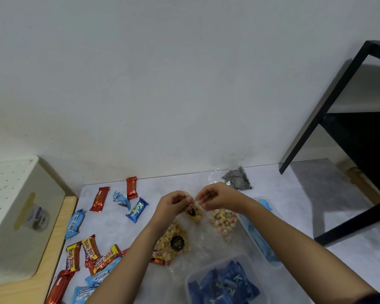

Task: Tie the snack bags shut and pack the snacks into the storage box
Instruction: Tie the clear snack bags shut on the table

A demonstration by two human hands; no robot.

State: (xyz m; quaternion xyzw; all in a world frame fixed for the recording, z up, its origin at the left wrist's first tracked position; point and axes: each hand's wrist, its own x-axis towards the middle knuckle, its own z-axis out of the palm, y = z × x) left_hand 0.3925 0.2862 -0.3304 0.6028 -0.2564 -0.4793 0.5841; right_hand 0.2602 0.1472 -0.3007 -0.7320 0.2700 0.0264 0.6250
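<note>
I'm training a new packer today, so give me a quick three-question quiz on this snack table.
1. True or false: the left hand and the right hand both pinch the top of one clear snack bag.
2. What is in the storage box? A red bars; B blue Kalpa packs; C loose nuts.
3. Which lies nearer the wall: the spiral snack bag or the pastel snack bag?
Key: 1 true; 2 B; 3 the spiral snack bag.

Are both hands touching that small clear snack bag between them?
Touching. The head view shows the left hand and right hand each pinching the top of the small clear snack bag.
</note>
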